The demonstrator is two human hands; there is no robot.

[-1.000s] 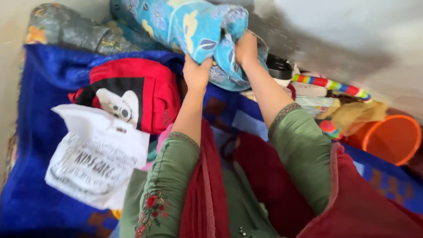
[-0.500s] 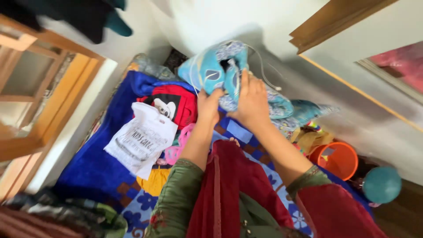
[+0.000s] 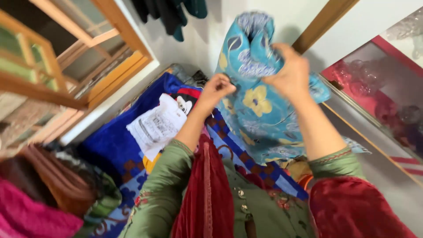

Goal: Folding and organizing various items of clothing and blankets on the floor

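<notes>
Right hand [image 3: 288, 72] clamped on a bunched fold of turquoise cotton cloth printed with yellow and white flowers [image 3: 257, 105], lifted high above the bed. Left hand [image 3: 216, 90] closed on the same cloth at its left edge, lower down. Cloth hanging loose below both hands, its hem reaching the far right part of the bed. Underneath, a royal-blue plush blanket with an orange and blue checked border [image 3: 112, 143] covering the bed. On the blanket near its left edge, a white crinkled plastic bag with grey print [image 3: 156, 125], touching a red and black cartoon-print garment [image 3: 187, 99] toward the far edge.
</notes>
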